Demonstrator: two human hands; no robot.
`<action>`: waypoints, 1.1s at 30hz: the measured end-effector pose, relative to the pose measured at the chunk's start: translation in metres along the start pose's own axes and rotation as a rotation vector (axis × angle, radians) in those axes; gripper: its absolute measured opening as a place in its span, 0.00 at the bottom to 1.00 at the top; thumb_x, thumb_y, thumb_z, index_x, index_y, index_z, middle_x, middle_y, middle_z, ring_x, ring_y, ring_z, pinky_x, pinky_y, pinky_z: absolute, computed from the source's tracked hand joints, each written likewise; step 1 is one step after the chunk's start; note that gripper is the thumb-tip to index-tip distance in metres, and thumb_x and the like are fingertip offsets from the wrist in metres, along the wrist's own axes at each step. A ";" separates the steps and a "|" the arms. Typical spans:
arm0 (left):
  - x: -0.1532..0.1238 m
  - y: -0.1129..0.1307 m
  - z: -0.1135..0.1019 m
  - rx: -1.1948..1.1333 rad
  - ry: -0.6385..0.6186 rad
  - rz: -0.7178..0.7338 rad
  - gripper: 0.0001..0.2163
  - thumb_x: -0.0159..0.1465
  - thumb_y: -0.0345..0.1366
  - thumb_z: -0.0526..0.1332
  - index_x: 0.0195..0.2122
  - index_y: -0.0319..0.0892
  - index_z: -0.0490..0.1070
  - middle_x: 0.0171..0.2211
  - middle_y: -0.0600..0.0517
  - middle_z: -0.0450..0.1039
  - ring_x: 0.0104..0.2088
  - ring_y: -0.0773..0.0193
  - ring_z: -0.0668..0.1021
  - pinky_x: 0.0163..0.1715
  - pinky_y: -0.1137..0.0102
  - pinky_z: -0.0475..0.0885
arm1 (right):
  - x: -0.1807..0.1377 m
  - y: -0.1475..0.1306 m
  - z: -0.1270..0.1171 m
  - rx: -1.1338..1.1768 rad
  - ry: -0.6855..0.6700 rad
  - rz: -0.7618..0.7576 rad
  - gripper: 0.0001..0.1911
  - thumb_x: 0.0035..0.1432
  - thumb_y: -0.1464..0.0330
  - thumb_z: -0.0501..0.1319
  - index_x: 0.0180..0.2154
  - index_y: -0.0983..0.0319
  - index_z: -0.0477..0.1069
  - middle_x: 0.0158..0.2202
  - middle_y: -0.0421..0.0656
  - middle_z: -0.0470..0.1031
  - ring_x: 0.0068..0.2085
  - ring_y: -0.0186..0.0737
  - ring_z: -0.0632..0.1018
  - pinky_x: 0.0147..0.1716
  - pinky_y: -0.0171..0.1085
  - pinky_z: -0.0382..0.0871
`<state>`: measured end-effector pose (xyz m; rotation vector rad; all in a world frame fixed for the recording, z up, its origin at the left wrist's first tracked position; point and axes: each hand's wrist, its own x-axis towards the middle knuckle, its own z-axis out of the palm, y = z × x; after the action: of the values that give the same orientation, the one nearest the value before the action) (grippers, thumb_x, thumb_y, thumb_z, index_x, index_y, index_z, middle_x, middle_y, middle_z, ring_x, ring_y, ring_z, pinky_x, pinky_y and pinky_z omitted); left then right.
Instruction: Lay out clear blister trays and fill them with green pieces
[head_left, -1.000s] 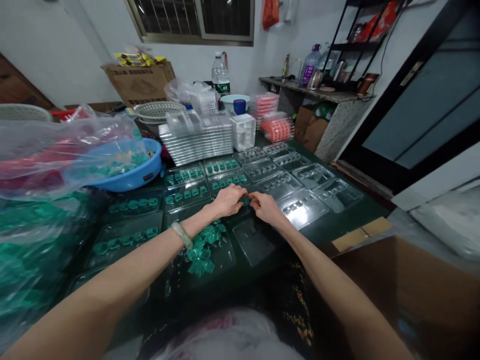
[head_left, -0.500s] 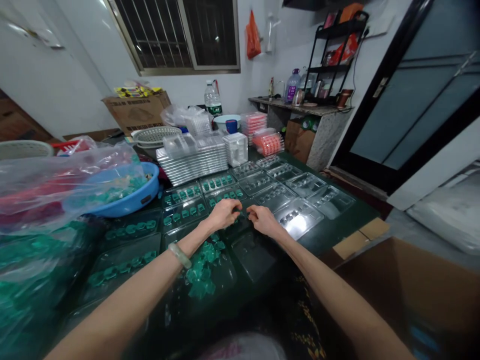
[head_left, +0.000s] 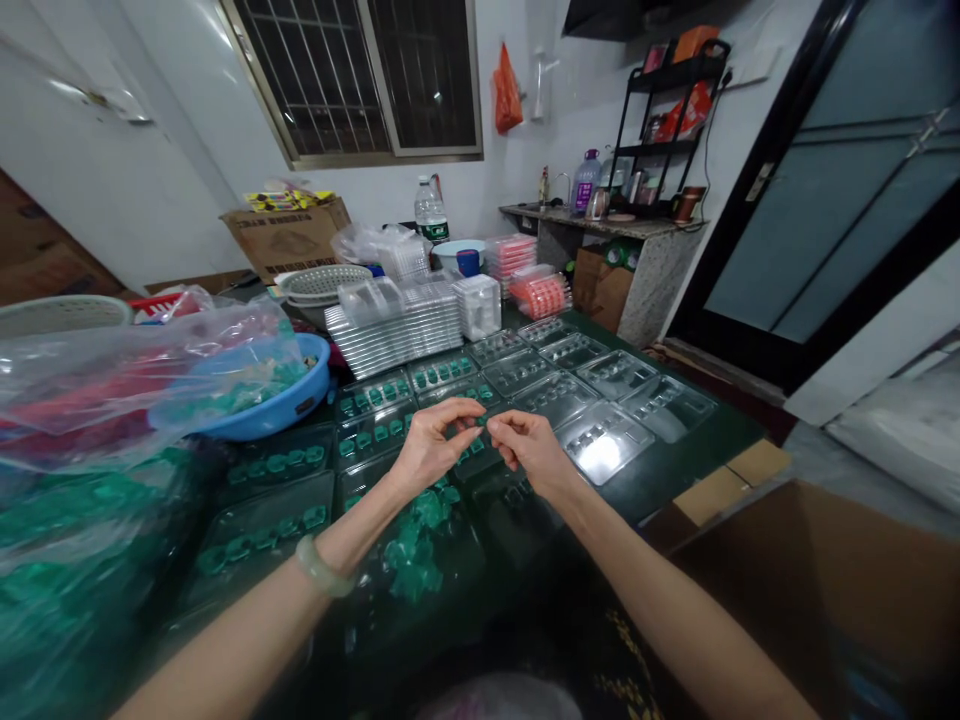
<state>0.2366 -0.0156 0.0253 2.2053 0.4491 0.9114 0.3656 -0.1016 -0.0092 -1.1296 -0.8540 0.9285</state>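
My left hand (head_left: 439, 440), a pale bangle (head_left: 322, 568) on its wrist, hovers over the clear plastic trays with thumb and forefinger curved and slightly apart. Opposite it, almost touching its fingertips, my right hand (head_left: 531, 448) is closed in a pinch; whatever lies in it is too small to make out. Beneath the hands is a clear tray with small green plastic pieces (head_left: 472, 452), partly covered by my fingers. A loose heap of green pieces (head_left: 414, 560) lies nearer me, below my left forearm. More trays hold rows of green pieces (head_left: 381, 433) to the left.
Clear trays without green pieces (head_left: 615, 375) lie on the right of the dark green table. Behind stand stacked clear trays (head_left: 401, 335) and pink packs (head_left: 540, 292). A blue basin (head_left: 300, 395) and plastic bags (head_left: 82, 400) are left; an open cardboard box (head_left: 817, 560) is right.
The hands have come closer together, and my right fingers now pinch near my left fingertips. The view has tilted slightly, so the room sits a little lower and farther right.
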 end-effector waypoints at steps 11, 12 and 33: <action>-0.012 0.025 -0.006 -0.086 -0.156 -0.054 0.12 0.56 0.31 0.59 0.42 0.39 0.70 0.39 0.47 0.71 0.30 0.67 0.72 0.30 0.72 0.69 | -0.016 -0.009 -0.002 0.299 -0.189 0.219 0.12 0.39 0.66 0.67 0.26 0.63 0.67 0.17 0.32 0.60 0.16 0.24 0.58 0.14 0.28 0.48; -0.013 0.027 -0.008 -0.117 -0.177 -0.096 0.13 0.56 0.31 0.59 0.43 0.39 0.70 0.36 0.48 0.71 0.28 0.68 0.71 0.28 0.73 0.68 | -0.017 -0.009 0.000 0.294 -0.171 0.201 0.11 0.39 0.66 0.67 0.26 0.62 0.67 0.16 0.32 0.60 0.16 0.24 0.58 0.13 0.28 0.47; -0.028 0.046 -0.021 -0.423 -0.213 -0.350 0.15 0.50 0.24 0.63 0.40 0.39 0.69 0.31 0.53 0.68 0.27 0.72 0.68 0.27 0.76 0.64 | -0.040 -0.010 0.009 -0.118 -0.233 -0.120 0.08 0.52 0.65 0.58 0.28 0.63 0.68 0.21 0.36 0.64 0.21 0.28 0.63 0.22 0.30 0.57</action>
<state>0.2038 -0.0529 0.0554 1.7419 0.4722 0.5196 0.3442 -0.1370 -0.0015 -1.0709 -1.1676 0.9309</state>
